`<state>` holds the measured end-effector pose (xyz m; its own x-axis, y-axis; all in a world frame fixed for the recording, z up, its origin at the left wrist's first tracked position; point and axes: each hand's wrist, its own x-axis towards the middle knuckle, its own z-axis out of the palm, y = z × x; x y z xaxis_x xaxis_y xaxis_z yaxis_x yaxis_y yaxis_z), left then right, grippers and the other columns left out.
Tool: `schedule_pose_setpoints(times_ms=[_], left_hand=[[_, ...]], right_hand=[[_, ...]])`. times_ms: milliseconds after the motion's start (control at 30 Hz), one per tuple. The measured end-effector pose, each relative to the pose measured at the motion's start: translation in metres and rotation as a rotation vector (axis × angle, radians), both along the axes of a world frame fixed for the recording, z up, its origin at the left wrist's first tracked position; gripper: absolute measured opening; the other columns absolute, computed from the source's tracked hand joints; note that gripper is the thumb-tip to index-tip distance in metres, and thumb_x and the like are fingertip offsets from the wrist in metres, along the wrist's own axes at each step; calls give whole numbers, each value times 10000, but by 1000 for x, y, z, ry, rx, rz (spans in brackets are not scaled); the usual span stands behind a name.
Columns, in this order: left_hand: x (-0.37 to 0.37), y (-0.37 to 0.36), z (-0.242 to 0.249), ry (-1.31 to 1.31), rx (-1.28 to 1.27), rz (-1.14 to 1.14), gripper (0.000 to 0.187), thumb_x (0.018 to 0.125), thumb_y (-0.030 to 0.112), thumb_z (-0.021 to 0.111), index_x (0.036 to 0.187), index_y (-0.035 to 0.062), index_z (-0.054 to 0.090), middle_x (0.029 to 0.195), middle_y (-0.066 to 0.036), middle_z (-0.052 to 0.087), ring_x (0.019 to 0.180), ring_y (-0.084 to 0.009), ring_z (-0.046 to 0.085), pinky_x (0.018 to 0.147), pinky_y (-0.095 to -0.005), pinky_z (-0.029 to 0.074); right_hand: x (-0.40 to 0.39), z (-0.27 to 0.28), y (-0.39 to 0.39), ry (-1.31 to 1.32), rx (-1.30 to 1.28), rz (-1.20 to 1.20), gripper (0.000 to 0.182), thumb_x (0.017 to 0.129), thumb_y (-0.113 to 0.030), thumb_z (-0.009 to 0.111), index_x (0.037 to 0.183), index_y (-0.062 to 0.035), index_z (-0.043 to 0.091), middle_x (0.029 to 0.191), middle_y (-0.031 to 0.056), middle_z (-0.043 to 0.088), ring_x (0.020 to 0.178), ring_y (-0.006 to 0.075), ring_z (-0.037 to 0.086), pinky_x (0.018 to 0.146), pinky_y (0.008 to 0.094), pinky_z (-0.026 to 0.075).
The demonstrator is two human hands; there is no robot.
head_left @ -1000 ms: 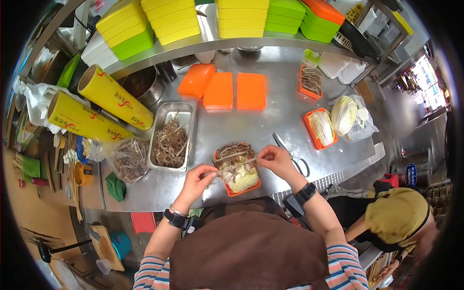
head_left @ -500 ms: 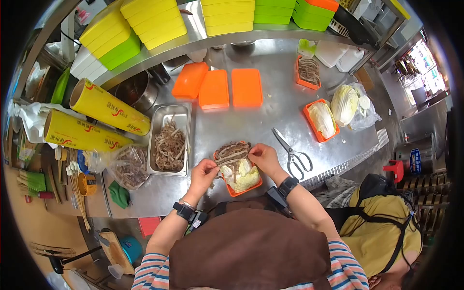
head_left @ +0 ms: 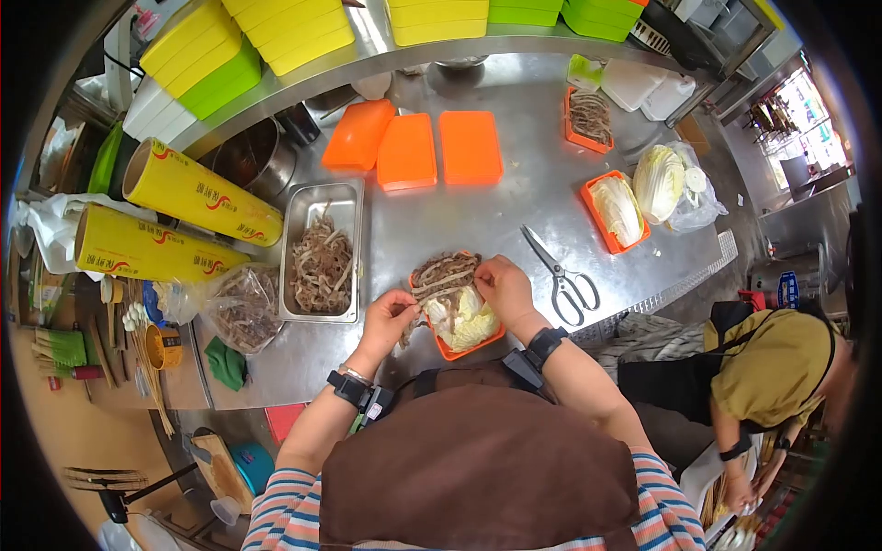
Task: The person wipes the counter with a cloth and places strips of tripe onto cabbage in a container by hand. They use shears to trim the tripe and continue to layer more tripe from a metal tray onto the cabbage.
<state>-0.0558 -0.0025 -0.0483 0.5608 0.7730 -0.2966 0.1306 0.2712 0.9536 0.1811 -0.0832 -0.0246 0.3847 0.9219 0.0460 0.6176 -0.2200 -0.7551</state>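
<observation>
An orange box on the steel table in front of me holds pale cabbage leaves at its near end. Long brown strips, fibrous and wrinkled, lie bunched across its far end. My left hand is closed in a pinch on the strips at the box's left edge. On the right edge, the fingers of my right hand pinch the other end of the bunch. Left of the box stands a steel pan with a heap of similar brown strips. Scissors lie open to the right.
Three orange boxes lie toward the back. At right are a box of cabbage, a whole cabbage and a box of strips. Yellow film rolls lie left. A person bends over at lower right.
My hands stay at the box, pinching the strips, with the left hand slightly farther from the cabbage. The person on the right has shifted, and their hands now show. The view has tilted slightly.
</observation>
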Motion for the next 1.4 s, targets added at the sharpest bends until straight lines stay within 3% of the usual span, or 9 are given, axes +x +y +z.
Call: schedule_pose_setpoints(times_ms=[133,267,600,700,767,867,967,1167,1400], left_hand=[[-4,3,-8,103,30,21,176,963,150,563,1030,2,628,916,-16,662,851,-91,603,792,-237,482],[-13,3,-1,76,22,6,229,998,208,511,1071,17,614,950,6,641,877,-64,567,817,-218,461],[-11,-4,1,76,114,-18,271,840,-43,649,1095,34,597,921,-12,623,926,-75,584,829,-235,506],[-8,-3,-5,154,191,-18,301,813,-53,674,1089,37,595,905,-15,628,875,-81,600,792,-238,521],[-10,-4,-10,181,223,-12,291,814,-40,682,1082,39,596,905,-17,634,843,-83,607,765,-237,524],[-11,-6,-11,138,162,-26,305,796,-11,718,1070,38,594,899,-19,640,796,-87,608,731,-235,523],[-7,-8,5,159,301,16,281,767,42,752,1013,20,618,892,-54,661,769,-126,618,713,-260,524],[-8,-9,8,168,193,1,149,793,43,720,906,10,629,812,-37,670,712,-110,624,666,-251,523],[-10,-11,13,115,134,10,71,844,26,682,903,20,643,794,13,653,698,-45,584,637,-207,492]], right_hand=[[27,12,-20,133,127,-154,163,768,-113,703,896,-33,642,838,122,613,771,292,635,688,378,512],[75,24,-83,-434,-59,-207,299,726,-46,676,1016,-47,604,939,153,589,925,349,581,785,410,490],[92,11,-92,-552,-322,-242,434,674,0,678,1085,-73,559,949,157,594,860,366,585,759,438,502],[104,17,-93,-448,-324,-211,467,687,-10,677,1135,-69,557,897,138,605,748,312,604,695,390,512],[104,32,-102,90,-236,-223,511,713,4,652,1205,-75,534,808,20,585,664,153,562,605,276,461],[76,88,-107,731,-252,-130,505,785,-4,665,1265,-77,525,863,-7,572,747,62,543,654,207,442],[36,126,-100,951,-526,195,465,844,-158,734,1255,-87,529,865,-41,544,771,50,526,694,200,437],[-9,104,-75,818,-839,322,426,904,-406,653,1165,-83,556,681,-50,496,507,45,428,472,211,341],[-20,97,-66,684,-824,267,445,903,-426,648,1141,-60,565,630,-54,488,504,44,438,469,209,346]])
